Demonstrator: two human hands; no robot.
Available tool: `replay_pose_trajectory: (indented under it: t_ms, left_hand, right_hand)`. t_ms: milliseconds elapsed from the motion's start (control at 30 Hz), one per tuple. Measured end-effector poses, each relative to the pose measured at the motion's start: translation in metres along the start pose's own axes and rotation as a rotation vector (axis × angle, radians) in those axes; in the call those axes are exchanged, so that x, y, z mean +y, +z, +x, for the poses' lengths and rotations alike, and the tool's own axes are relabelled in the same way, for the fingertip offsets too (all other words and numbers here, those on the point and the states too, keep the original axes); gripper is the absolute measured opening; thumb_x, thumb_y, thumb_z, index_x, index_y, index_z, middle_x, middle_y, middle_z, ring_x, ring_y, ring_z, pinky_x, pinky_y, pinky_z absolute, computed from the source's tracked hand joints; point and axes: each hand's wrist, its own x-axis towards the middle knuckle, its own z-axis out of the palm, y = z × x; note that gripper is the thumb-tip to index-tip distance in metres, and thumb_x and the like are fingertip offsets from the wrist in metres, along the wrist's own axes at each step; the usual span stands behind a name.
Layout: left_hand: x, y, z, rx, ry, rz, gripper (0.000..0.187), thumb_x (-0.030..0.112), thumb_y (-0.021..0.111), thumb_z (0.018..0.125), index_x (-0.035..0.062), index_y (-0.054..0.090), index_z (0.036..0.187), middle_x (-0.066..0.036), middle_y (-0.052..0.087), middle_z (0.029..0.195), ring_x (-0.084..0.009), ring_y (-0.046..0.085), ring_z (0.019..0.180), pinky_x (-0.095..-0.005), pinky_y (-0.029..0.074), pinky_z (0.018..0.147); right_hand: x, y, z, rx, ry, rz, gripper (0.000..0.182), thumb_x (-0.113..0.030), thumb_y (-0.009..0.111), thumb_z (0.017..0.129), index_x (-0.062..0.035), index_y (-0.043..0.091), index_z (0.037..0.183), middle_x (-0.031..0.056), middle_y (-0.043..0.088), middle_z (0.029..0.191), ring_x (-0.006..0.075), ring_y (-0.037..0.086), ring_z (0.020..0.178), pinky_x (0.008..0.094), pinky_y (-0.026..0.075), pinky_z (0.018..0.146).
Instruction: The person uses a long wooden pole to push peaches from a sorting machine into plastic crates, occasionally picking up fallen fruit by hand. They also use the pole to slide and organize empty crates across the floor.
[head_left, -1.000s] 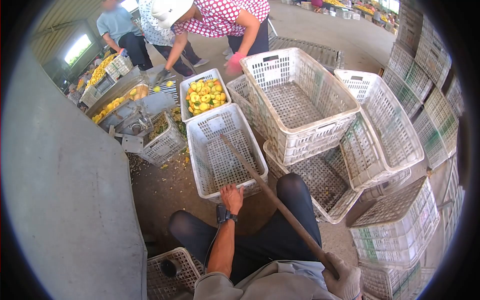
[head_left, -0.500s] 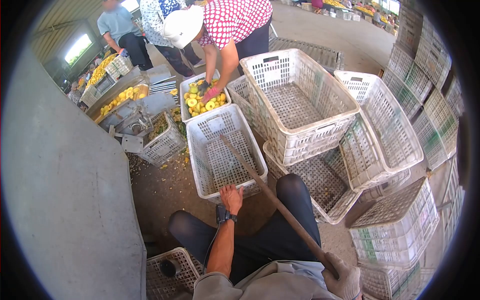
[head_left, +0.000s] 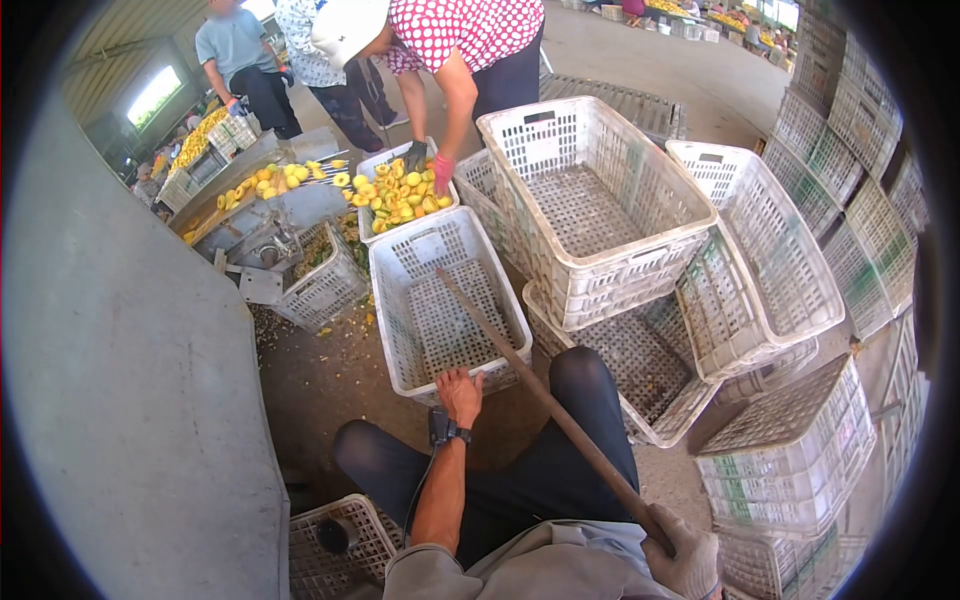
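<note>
My bare left hand point(head_left: 460, 395) rests on the near rim of an empty white crate point(head_left: 450, 300), fingers over the edge. My right hand point(head_left: 685, 555), in a pale glove, is wrapped round the near end of a long wooden stick point(head_left: 550, 400), whose far tip reaches down into that crate. Just beyond, a second white crate point(head_left: 366, 225) holds many yellow fruit pieces point(head_left: 400, 193). A co-worker's two gloved hands, one dark and one pink, are at that crate's far and right sides.
Stacked white crates point(head_left: 600, 250) stand to the right, with more crates point(head_left: 790, 450) beyond them. A grey metal panel point(head_left: 130, 330) fills the left. A chute point(head_left: 250, 215) carries fruit towards the fruit crate. Co-workers stand at the back.
The co-worker's hands have spread apart to the crate's sides. More fruit lies in the fruit crate and on the chute's end. My hands have hardly moved.
</note>
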Motion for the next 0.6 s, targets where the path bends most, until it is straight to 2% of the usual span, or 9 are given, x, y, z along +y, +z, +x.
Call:
replay_pose_trajectory:
  t_ms: [600]
  left_hand:
    - [0.002, -0.0041, 0.0002, 0.006, 0.001, -0.012, 0.041, 0.039, 0.07, 0.094, -0.0024, 0.068, 0.098, -0.022, 0.064, 0.099, -0.0395, 0.056, 0.103, -0.053, 0.04, 0.1]
  right_hand:
    - [0.0, 0.0016, -0.0016, -0.004, 0.007, 0.005, 0.047, -0.015, 0.071, 0.09, -0.0153, 0.067, 0.137, 0.0232, 0.074, 0.109, 0.0376, 0.076, 0.093, 0.0471, 0.06, 0.077]
